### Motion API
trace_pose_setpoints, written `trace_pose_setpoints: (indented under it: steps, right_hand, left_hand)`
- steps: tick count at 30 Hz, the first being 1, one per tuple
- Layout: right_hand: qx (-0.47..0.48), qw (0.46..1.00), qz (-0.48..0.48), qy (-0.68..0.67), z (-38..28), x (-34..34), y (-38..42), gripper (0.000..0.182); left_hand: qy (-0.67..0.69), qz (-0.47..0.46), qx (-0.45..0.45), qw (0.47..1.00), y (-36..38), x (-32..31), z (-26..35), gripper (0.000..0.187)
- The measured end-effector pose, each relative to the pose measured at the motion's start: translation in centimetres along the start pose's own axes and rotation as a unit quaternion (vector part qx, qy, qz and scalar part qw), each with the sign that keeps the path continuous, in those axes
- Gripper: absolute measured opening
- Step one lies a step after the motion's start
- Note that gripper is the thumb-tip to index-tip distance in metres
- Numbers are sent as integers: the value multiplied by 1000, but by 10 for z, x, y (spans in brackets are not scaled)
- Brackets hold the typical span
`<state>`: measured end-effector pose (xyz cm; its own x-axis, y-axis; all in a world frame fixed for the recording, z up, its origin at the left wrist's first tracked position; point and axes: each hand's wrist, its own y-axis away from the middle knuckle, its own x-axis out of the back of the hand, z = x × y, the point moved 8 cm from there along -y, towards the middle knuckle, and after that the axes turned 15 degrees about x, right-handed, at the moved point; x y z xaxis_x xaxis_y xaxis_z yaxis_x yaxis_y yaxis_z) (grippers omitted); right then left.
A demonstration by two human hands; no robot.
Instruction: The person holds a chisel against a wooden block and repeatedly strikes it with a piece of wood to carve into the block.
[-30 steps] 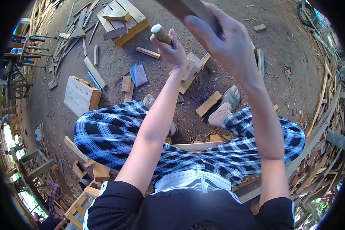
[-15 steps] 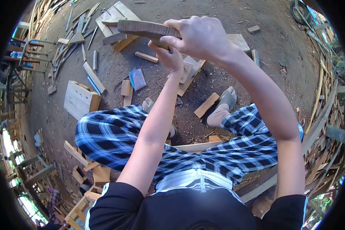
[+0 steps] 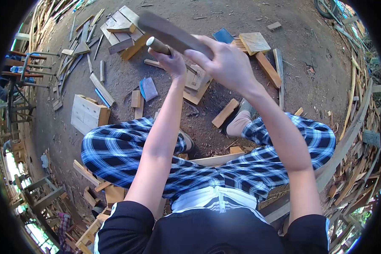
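My right hand (image 3: 224, 61) is wrapped round the lower end of a long, flat piece of wood (image 3: 169, 34), blurred at its far end and held up over the ground. Just below it, my left hand (image 3: 172, 63) grips the round wooden handle (image 3: 158, 45) of a tool with a pale end cap. The tool's thin metal shaft points down toward a small carved wooden block (image 3: 197, 79). That block lies on a larger board between my feet, partly hidden by my hands and forearms.
A white-topped wooden box (image 3: 86, 114) stands at left, near a blue and purple pad (image 3: 149, 89). Stacked boards (image 3: 122, 29) lie beyond. A square block (image 3: 255, 43) and long strips are at right. A wood piece (image 3: 225, 113) rests beside my foot.
The flat wood in my right hand has tilted and moved slightly right, and its far end is now blurred. My left hand has shifted left, bringing the round handle into view.
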<state>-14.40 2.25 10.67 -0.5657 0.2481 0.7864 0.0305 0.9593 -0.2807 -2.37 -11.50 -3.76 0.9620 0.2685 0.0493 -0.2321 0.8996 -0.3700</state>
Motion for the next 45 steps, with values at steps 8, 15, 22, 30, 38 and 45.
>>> trace_pose_setpoints:
  steps: [8, 15, 22, 30, 38, 45]
  right_hand:
    - [-218, 955, 44, -194, 76, -38, 104, 59]
    - [-248, 943, 54, -215, 93, -52, 124, 55]
    - [-248, 942, 58, -220, 94, -53, 122, 55]
    - [-239, 952, 44, -186, 92, -54, 123, 58]
    - [-244, 949, 49, -195, 98, -59, 125, 59]
    - [-257, 948, 32, -183, 98, -57, 126, 60]
  left_hand:
    - [233, -362, 412, 803, -13, -29, -4, 24]
    - [277, -38, 388, 878, -10, 17, -18, 26]
    - [283, -135, 331, 890, -17, 10, 18, 41]
    - [238, -197, 309, 899, -1, -9, 19, 40]
    - [242, -194, 325, 893, 0, -10, 15, 40]
    - [242, -229, 311, 890, 2, -13, 17, 40]
